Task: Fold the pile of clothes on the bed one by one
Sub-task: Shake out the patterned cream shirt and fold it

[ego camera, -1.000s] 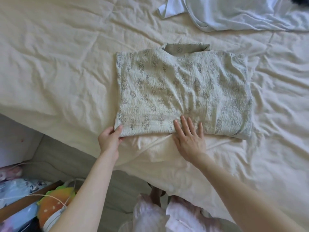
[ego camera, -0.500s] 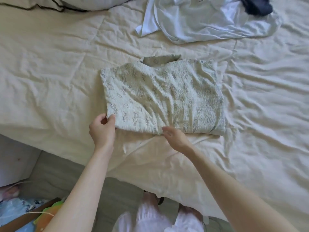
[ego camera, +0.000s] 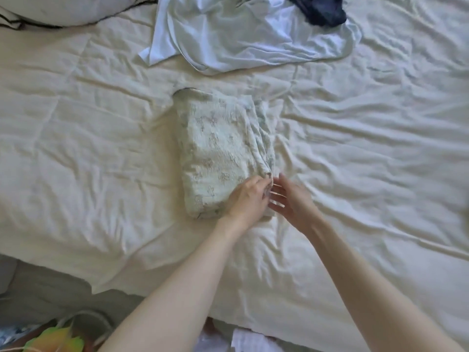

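Folded garment [ego camera: 218, 151] on rumpled cream bedsheet [ego camera: 88, 148], floor perhaps grey.

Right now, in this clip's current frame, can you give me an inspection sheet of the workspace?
Surface: cream bedsheet, wrinkled all over.
Job's things: folded floral-print garment mid-bed, a narrow packet; unfolded white garment beyond it, with a dark navy garment on its far right part.
Clutter: pillow at the far left corner.
Hands: left hand rests on the packet's near right corner; right hand open beside it, blurred, contact unclear.
Cables: white cable on the floor, lower left.
Surroundings: grey floor; colourful items at the bottom left edge, unidentifiable.
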The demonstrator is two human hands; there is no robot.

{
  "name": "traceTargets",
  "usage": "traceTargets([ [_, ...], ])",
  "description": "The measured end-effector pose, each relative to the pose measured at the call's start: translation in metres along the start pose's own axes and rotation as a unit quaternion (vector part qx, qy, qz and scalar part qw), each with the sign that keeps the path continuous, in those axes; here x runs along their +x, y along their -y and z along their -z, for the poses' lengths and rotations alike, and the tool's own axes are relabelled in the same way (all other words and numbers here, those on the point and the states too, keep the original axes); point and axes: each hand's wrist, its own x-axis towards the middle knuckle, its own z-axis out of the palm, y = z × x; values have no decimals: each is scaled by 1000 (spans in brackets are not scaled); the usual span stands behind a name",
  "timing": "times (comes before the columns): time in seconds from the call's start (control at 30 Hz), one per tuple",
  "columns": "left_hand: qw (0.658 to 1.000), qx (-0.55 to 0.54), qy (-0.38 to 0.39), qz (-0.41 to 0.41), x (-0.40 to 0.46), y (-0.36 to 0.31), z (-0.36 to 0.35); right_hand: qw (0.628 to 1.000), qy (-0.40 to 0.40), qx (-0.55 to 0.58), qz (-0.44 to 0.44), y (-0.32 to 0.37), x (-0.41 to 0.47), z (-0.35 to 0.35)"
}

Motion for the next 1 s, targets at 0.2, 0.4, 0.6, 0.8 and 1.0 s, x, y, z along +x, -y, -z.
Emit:
traceTargets([
  [0.2,992,105,-75,9,-36,55,13,993,-63,-101,-10,-2,18,-13],
  [0.4,986,154,21,53,-52,93,16,966,-126,-199,110,-1,15,-21],
  [0.6,976,206,59,-31,-53,106,10,976,-157,-148,26,-38,6,12],
  [0.8,959,265,80,-69,-56,122,6,988,-104,-109,-17,-34,27,12],
  [1.0,930,346,57,-109,-49,130,11,986,-110,-124,-31,-37,36,14],
])
